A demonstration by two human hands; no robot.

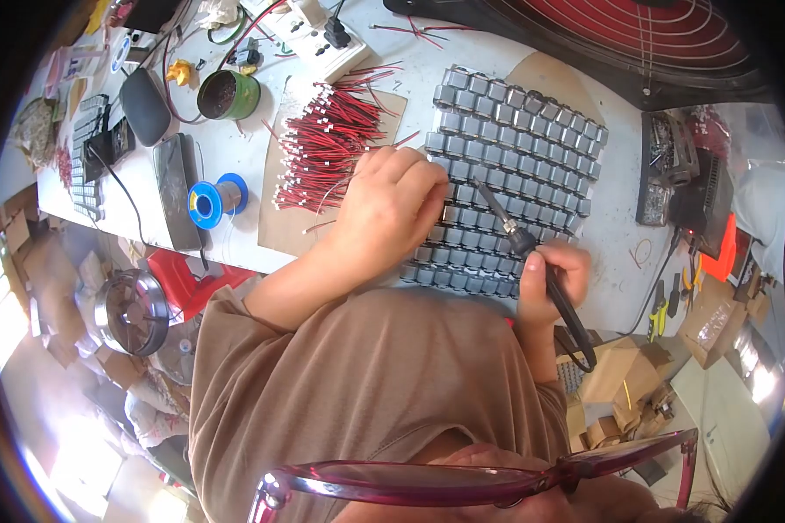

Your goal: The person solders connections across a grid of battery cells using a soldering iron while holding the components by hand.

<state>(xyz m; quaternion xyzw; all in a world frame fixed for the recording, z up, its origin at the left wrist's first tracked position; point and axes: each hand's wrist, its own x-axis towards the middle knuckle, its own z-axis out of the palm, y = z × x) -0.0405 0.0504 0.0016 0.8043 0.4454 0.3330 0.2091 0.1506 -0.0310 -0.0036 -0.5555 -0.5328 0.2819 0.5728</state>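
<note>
My right hand (556,275) is closed round the dark handle of a soldering iron (519,235), its metal tip pointing up and left over the grid of grey square parts (519,144). At the left edge of that grid is my left hand (397,196), fingers bent and pressed together; what they hold, if anything, is hidden. Left of this hand, a pile of red and black wires with white connectors (327,139) lies on brown cardboard (275,228). A thin wire runs beside my left wrist.
A blue spool of solder (208,206), a green tin (229,96) and a white power strip (323,48) are on the left part of the table. At the top right stands a large fan (619,35). A black device (702,196) sits at the right.
</note>
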